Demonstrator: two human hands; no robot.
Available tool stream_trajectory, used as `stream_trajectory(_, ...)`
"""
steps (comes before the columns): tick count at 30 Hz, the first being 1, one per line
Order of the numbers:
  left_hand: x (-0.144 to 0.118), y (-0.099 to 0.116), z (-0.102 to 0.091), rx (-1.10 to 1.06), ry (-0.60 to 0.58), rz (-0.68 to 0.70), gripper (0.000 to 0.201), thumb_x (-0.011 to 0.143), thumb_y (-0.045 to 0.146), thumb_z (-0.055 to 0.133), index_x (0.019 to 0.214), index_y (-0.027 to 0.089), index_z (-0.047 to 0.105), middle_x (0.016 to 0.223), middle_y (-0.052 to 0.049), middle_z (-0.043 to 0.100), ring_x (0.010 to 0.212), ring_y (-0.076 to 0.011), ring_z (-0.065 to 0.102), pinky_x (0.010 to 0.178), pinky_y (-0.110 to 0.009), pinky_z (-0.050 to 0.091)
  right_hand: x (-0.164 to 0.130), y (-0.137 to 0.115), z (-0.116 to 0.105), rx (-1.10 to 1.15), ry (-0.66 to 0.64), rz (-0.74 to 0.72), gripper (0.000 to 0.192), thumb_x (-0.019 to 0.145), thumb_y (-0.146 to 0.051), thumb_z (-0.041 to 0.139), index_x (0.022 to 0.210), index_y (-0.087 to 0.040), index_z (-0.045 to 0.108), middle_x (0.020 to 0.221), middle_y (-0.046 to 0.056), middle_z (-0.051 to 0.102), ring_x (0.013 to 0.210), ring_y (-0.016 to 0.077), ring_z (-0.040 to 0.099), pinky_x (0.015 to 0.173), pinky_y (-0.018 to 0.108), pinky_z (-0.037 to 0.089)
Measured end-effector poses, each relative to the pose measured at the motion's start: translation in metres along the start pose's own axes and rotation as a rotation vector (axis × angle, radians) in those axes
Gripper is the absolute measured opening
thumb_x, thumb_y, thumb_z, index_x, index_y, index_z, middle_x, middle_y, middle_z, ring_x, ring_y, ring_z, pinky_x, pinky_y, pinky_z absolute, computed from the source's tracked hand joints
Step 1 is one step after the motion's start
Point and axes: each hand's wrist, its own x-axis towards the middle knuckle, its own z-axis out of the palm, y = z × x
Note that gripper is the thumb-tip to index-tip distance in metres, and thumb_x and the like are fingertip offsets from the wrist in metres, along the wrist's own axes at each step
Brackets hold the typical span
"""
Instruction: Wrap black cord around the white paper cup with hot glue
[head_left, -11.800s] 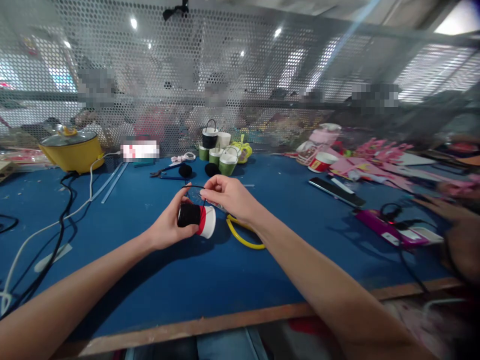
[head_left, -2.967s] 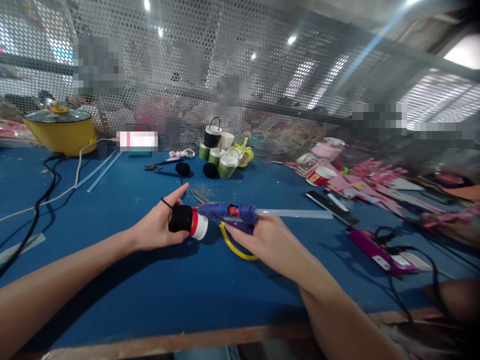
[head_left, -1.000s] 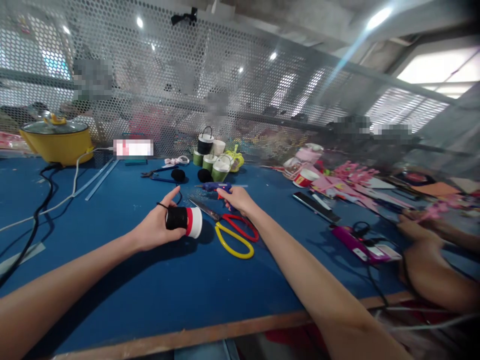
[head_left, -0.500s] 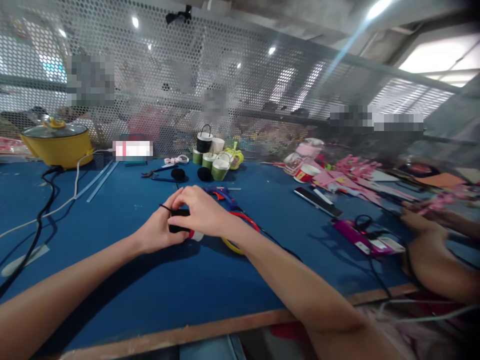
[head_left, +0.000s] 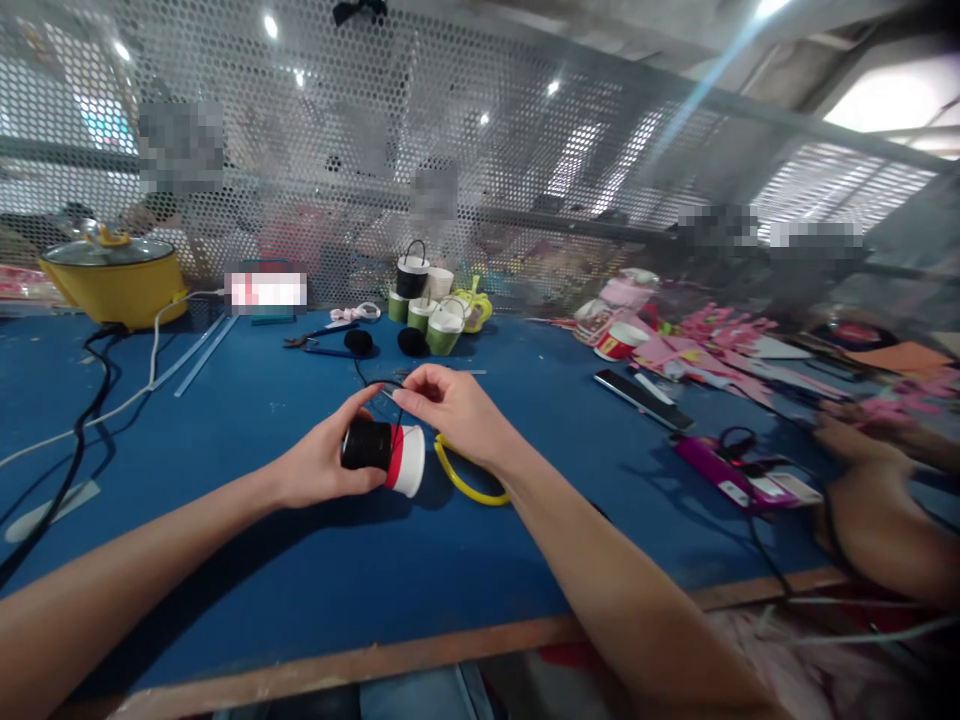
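My left hand (head_left: 330, 462) is wrapped round a small cup (head_left: 406, 462), which lies on its side with its white rim to the right. Black cord covers the cup's left part, and a red band shows beside the rim. My right hand (head_left: 450, 410) pinches a black cord (head_left: 396, 390) just above the cup. That cord loops up towards a round black piece (head_left: 358, 343) on the table. Beneath my right wrist a yellow ring (head_left: 469, 490) is partly hidden. A pair of pliers (head_left: 322, 340) lies beyond my hands.
Several small cups (head_left: 442, 328) are grouped at the back, near another black round piece (head_left: 412, 341). A yellow pot (head_left: 112, 285) stands at the far left. A phone (head_left: 643, 398) and a purple power strip (head_left: 739, 475) lie right, near another person's arm (head_left: 870, 490).
My right hand has moved off the cup, up and to the right, drawing the black cord. The cup's red band and white rim now show. My left hand keeps its hold.
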Motion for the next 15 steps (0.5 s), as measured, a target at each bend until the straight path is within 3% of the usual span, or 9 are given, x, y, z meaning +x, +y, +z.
stream_trajectory(8,-0.003,0.006,0.003,0.087,0.004,0.04,0.081,0.065,0.023,0.062,0.135,0.019,0.021,0.109,-0.008,0.048,0.095,-0.0226,0.052,0.089,-0.039,0.042,-0.001,0.012,0.003,0.011,-0.028,0.04,0.022,0.074,-0.037,0.056,0.069,-0.017,0.051,0.061,-0.004,0.047,0.056,0.0088,0.042,0.054,0.024,0.034)
stream_trajectory(15,-0.005,0.003,0.003,0.171,0.018,0.134,0.086,0.064,0.022,0.064,0.136,0.02,0.018,0.114,-0.01,0.046,0.101,-0.0243,0.05,0.094,-0.042,0.038,-0.001,0.018,0.007,0.017,-0.035,0.054,0.022,0.073,-0.038,0.056,0.069,-0.017,0.05,0.061,-0.004,0.046,0.055,0.009,0.04,0.052,0.023,0.032)
